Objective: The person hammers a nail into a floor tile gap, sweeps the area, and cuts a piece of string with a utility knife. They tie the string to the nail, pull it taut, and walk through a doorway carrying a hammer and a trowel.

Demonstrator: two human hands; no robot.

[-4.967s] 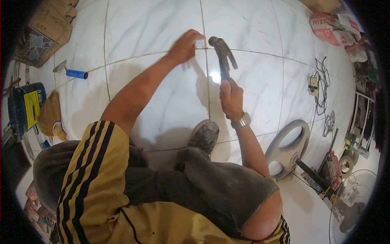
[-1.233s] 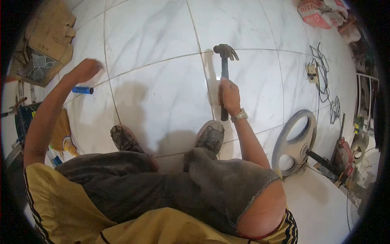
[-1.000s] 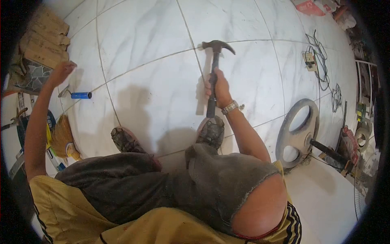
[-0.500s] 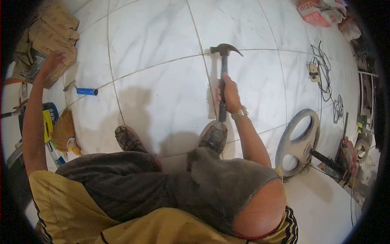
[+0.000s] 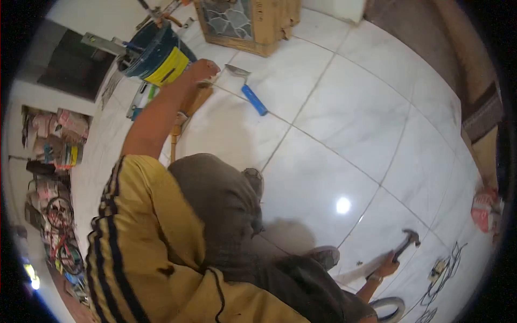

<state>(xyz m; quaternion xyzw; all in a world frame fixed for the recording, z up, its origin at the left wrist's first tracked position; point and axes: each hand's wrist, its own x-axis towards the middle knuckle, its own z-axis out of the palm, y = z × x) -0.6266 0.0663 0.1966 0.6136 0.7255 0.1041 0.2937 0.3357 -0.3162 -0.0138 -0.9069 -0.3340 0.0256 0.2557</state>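
Observation:
My right hand [image 5: 385, 266] is closed round the dark handle of a claw hammer [image 5: 405, 245], low at the right; the hammer head points up and right, over the tiles. My left hand [image 5: 204, 71] is up at the upper left, beside a dark bucket [image 5: 156, 54] with a yellow label. Its fingers look curled, but what they hold, if anything, is hidden. Just right of it a trowel with a blue handle [image 5: 254, 100] lies on the floor. Below the hand is a brown broom [image 5: 197, 99].
A cardboard box [image 5: 264, 27] stands at the top. Black cable [image 5: 449, 274] and a grey steering wheel [image 5: 391, 308] lie at the lower right. A bicycle [image 5: 64, 237] and bags are at the far left. White tiles [image 5: 344, 134] cover the floor.
The view has swung left, bringing the bucket and box nearer the middle. My left hand now appears beside the bucket. My right hand still holds the hammer, now lower right in view.

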